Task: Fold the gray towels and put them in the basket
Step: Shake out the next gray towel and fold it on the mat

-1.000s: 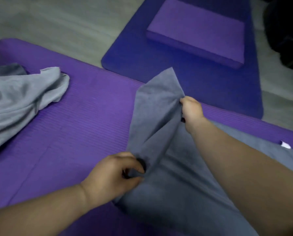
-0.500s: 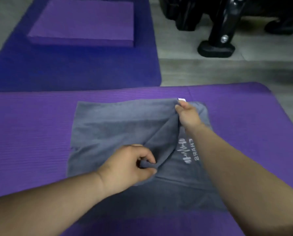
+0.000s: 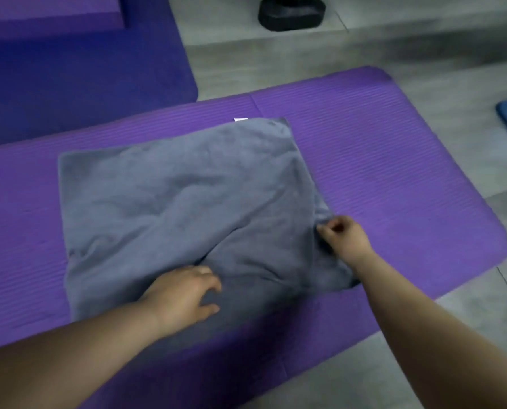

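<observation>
Pinching the gray towel (image 3: 181, 202) by its right edge, the right hand (image 3: 345, 239) has a narrow grip; it stretches left under the loose left hand (image 3: 184, 296).

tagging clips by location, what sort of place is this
Probably a home gym or workout room: the gray towel lies on a ribbed purple exercise mat, a darker blue mat with a purple foam block lies beside it, and the black foot of some equipment stands on the floor beyond.
</observation>
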